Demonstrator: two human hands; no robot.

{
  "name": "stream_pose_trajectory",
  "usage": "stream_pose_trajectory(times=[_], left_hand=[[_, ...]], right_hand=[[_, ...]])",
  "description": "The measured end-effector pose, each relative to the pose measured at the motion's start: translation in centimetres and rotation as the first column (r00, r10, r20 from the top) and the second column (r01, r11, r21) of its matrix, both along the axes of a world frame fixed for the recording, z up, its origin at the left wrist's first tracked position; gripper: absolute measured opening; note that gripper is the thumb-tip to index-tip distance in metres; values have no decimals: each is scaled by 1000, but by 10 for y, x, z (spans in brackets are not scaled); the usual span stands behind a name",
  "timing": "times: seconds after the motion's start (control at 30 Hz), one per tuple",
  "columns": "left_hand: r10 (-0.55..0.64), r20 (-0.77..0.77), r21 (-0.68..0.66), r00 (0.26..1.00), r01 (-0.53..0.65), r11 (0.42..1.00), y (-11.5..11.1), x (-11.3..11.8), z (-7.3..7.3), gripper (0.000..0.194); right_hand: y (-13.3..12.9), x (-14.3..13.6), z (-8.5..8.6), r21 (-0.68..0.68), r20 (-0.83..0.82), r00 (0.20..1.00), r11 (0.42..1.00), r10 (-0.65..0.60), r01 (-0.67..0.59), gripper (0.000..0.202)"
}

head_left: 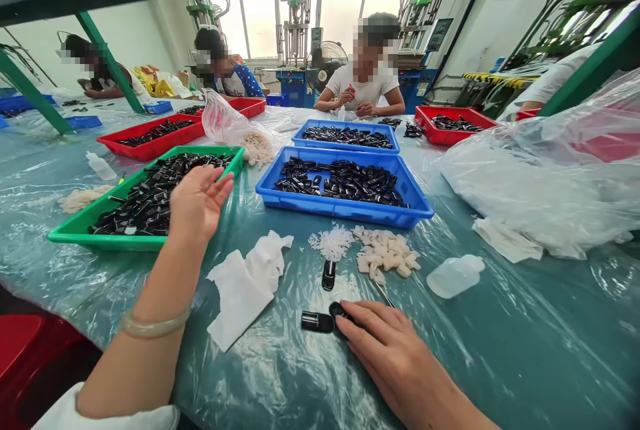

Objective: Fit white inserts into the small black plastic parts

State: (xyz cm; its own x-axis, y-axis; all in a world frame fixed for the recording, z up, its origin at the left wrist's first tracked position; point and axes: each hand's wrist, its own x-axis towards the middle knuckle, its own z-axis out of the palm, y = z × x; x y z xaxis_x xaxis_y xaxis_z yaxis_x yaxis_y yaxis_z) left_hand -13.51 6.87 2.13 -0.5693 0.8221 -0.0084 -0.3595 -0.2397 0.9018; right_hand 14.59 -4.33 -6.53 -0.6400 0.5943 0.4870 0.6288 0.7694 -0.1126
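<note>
Your half-open left hand [197, 205] hovers over the green tray [107, 241]. Your curled right hand [387, 342] touches a black part [335, 309], grip unclear.

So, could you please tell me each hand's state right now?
Left hand: loosely open at the green rectangular plastic tray, nothing visibly held.
Right hand: touching a small, glossy black rounded piece; whether it is gripped cannot be told.

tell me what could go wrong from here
The translucent white plastic bottle lies on its side and might leak. The loose pile of small white slivers is uncontained and could scatter if brushed. The right grip might nudge the glossy black oblong piece near it.
</note>
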Motion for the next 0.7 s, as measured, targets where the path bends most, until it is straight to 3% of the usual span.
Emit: stream_pose_trajectory(times=[0.07,0.13,0.2,0.27,0.33,0.4,0.47,0.53,0.7], left_hand=[[-150,-68,-18,986,149,989,-5,23,-3,24],[-340,-140,-96,930,329,939,-15,48,-10,25],[-584,-307,-238,751,534,811,-28,70,-19,23],[-764,-375,-380,525,665,643,-43,89,-28,21],[-841,-427,-458,331,723,517,-55,101,-35,18],[-882,-425,-509,205,751,420,-63,107,-39,20],[-917,-369,-544,150,765,344,-67,110,-39,22],[-947,-288,-559,142,778,286,-67,111,-39,22],[-984,-93,-536,152,825,178,-70,116,-39,21]], right_hand=[[2,2,1,8,-42,998,999,38,-38,27],[3,4,4,-11,-82,995,998,54,-55,28],[2,6,9,-92,-166,986,995,24,-40,28],[2,9,15,-257,-280,959,966,-55,-19,26],[1,13,22,-456,-359,917,890,-171,-13,21],[1,17,27,-618,-391,874,786,-290,-15,17],[1,21,30,-714,-406,829,699,-385,-25,15],[1,24,31,-768,-419,788,639,-450,-43,16],[2,24,34,-795,-503,687,593,-525,-128,18]])
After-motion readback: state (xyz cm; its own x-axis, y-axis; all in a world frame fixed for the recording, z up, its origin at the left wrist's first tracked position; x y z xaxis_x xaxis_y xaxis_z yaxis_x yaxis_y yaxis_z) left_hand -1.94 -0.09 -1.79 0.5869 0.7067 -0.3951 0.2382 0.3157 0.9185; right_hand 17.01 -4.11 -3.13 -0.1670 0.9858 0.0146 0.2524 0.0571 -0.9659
